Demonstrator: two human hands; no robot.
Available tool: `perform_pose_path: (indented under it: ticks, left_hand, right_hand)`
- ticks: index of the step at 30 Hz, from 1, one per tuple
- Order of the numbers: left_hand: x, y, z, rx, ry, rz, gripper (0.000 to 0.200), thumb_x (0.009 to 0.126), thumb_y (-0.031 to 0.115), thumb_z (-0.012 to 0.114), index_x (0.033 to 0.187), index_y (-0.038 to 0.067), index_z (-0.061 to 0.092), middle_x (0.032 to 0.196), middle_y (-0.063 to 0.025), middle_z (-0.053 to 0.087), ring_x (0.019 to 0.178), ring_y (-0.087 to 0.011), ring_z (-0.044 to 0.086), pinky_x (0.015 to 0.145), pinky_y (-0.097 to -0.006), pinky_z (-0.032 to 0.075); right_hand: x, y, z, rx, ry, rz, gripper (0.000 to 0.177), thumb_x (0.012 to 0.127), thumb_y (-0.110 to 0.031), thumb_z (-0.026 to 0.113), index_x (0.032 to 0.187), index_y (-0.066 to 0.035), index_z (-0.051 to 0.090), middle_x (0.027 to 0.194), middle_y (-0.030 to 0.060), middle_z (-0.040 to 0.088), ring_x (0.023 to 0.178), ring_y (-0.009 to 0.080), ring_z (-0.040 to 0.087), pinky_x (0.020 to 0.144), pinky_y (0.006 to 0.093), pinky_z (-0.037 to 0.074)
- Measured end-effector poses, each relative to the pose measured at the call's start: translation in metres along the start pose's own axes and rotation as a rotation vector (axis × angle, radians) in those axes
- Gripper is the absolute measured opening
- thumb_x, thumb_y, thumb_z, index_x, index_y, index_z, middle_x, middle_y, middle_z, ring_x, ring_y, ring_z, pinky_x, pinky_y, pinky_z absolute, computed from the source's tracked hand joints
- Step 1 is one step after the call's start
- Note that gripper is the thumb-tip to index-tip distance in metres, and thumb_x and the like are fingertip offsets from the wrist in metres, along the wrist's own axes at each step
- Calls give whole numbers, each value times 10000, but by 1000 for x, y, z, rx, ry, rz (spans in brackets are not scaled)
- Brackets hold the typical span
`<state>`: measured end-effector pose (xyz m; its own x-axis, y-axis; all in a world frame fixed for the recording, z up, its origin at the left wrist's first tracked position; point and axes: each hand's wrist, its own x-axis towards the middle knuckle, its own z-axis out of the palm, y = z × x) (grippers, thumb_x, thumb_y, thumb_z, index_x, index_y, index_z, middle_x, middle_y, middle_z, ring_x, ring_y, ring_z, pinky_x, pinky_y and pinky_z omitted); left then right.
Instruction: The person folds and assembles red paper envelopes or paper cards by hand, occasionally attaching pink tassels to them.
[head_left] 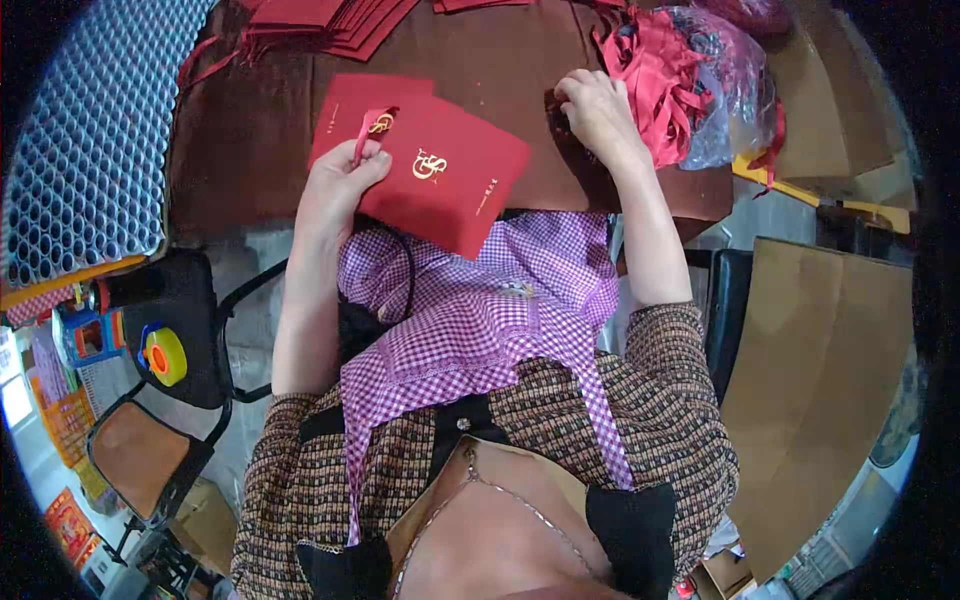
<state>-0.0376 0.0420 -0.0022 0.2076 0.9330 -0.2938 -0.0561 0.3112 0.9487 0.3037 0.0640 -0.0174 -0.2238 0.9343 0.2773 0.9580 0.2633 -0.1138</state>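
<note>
Evidently, your left fingers are pinching the red card (450, 190) near its left side over the worktop's (245, 165) near edge, a red strip (381, 122) protruding above. The card is probably handling as light, stiffish and crease-prone, favouring edge grips. Your right hand (603, 118) is reaching forward, fingers curling; their grip is unclear.

So the table (240, 150) is brown, with red cards (370, 25) fanned out far left and red ribbons (650, 85) bunched by clear plastic (738, 105) far right.
</note>
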Motion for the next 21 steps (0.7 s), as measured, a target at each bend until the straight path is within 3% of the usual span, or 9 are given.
perform_pose_path:
  ticks: [4, 6, 8, 10, 12, 14, 19, 21]
  left_hand:
    - [0, -1, 5, 12, 76, 18, 265, 810, 72, 668, 1050, -17, 598, 928, -42, 630, 820, -122, 598, 783, -254, 464]
    - [-1, 1, 5, 9, 37, 7, 255, 794, 69, 692, 1028, -5, 623, 876, -24, 633, 807, -95, 587, 760, -222, 460]
    - [-3, 2, 6, -10, 37, 9, 222, 799, 85, 685, 1000, 8, 627, 868, -5, 628, 798, -82, 579, 754, -217, 453]
    - [-1, -1, 6, -8, -59, 60, 177, 807, 84, 674, 965, 20, 627, 858, 15, 621, 774, -62, 560, 731, -204, 441]
    - [-4, 3, 12, -90, -49, 31, 142, 812, 91, 669, 932, 31, 623, 817, 46, 591, 742, -41, 531, 718, -191, 426]
    - [4, -5, 8, -107, -128, 50, 169, 816, 90, 658, 968, 22, 627, 815, 65, 555, 749, -31, 509, 720, -183, 415]
    - [4, -5, 12, -90, -57, 56, 310, 820, 77, 636, 1110, -27, 604, 853, 68, 531, 783, -26, 494, 724, -175, 403]
    - [2, -3, 16, -63, -51, 45, 359, 819, 67, 629, 1158, -44, 587, 867, 67, 529, 792, -26, 490, 725, -175, 400]
  right_hand:
    - [5, -1, 3, 43, 65, -17, 133, 764, -95, 629, 896, -85, 644, 977, 58, 631, 1003, 260, 552, 879, 394, 374]
    - [17, -4, 0, 238, 214, -49, 116, 756, -81, 643, 858, -27, 628, 915, 98, 665, 858, 297, 633, 790, 385, 474]
    - [24, -11, -10, 449, 358, -68, 126, 770, -36, 623, 890, 4, 618, 946, 126, 668, 840, 275, 653, 774, 338, 503]
    - [26, -16, -10, 700, 317, 47, 122, 839, -32, 589, 949, 13, 617, 988, 76, 670, 905, 162, 621, 822, 271, 475]
    - [26, -24, -12, 1003, 238, 211, 135, 868, -36, 572, 988, 8, 614, 1002, 47, 660, 932, 131, 605, 834, 254, 465]
    - [26, -29, -14, 1082, 231, 228, 140, 876, -36, 568, 1002, 7, 611, 996, 43, 657, 924, 121, 603, 832, 243, 461]
    - [19, -64, -42, 1273, 226, 314, 137, 881, -32, 572, 1009, 2, 607, 966, 32, 647, 877, 92, 592, 800, 217, 462]
    - [10, -84, -42, 1217, 159, 206, 102, 855, -42, 607, 955, -20, 613, 922, 15, 640, 855, 102, 588, 780, 234, 463]
